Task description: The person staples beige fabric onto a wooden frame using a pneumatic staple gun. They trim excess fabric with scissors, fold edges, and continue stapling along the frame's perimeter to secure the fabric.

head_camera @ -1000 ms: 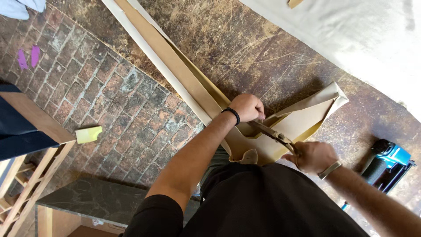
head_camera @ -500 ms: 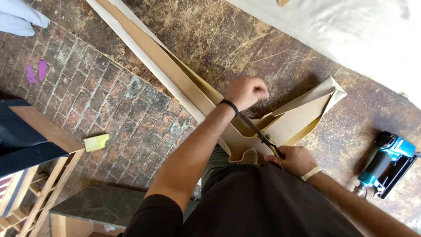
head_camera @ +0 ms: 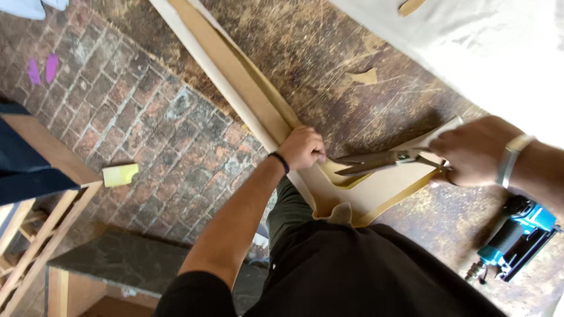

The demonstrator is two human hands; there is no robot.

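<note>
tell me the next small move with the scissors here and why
Probably close the blades to carry on the cut. The scissors in the right hand are open, tips aimed at the tan sheet, and the left hand pins that sheet at the fold, close ahead of the tips.

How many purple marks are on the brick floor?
2: both purple marks sit side by side near the top left of the brick floor, one left of the other. More may lie out of frame.
</note>
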